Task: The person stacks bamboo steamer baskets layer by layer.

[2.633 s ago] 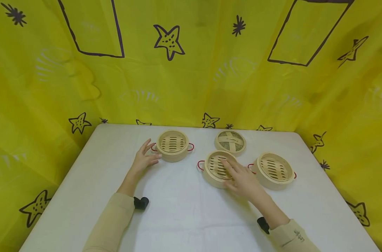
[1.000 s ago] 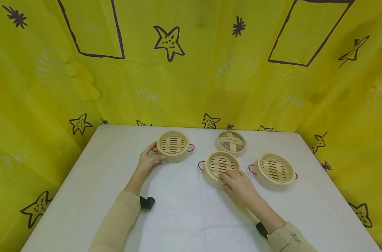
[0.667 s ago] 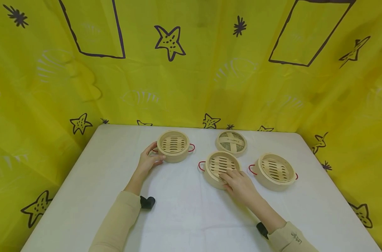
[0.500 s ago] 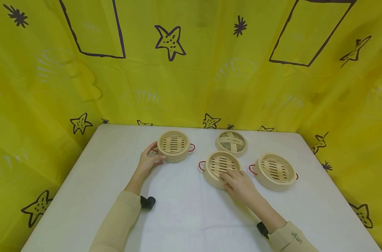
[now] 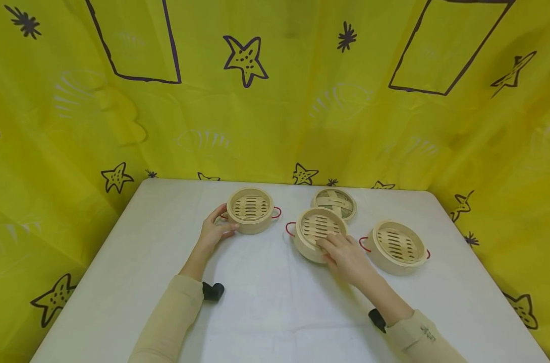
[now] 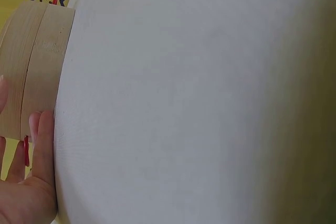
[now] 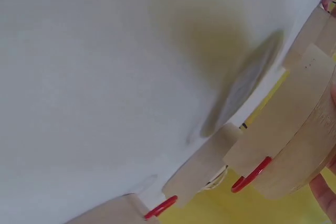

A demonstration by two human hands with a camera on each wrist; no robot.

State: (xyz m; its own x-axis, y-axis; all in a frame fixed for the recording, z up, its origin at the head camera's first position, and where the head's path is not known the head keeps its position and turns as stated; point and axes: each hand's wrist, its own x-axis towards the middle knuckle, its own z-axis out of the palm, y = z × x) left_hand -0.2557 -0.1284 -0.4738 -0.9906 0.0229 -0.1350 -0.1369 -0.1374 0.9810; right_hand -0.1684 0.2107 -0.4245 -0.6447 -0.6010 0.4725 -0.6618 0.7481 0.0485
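Observation:
My left hand [image 5: 208,236] grips the left side of a round bamboo steamer basket [image 5: 251,228] with red handles, which sits on the table. In the left wrist view, fingers [image 6: 43,153] lie against the low wall of this steamer [image 6: 44,61], by a red handle. My right hand [image 5: 347,259] pinches the near right rim of the middle steamer basket [image 5: 305,246], its fingertips over the slatted floor. That basket is slightly raised and tilted; the right wrist view shows a gap and a shadow under this steamer [image 7: 294,111]. One of its handles is hidden by the hand.
A third steamer basket [image 5: 388,263] stands to the right, close to my right hand. Behind the middle one lies a round bamboo lid [image 5: 347,204], partly covered by it. The white table [image 5: 266,302] ends at a yellow patterned curtain [image 5: 275,126].
My right hand moved from over the middle steamer's slats to its near rim, then raised the basket off the table. My left hand closed in on the left steamer and has stayed there.

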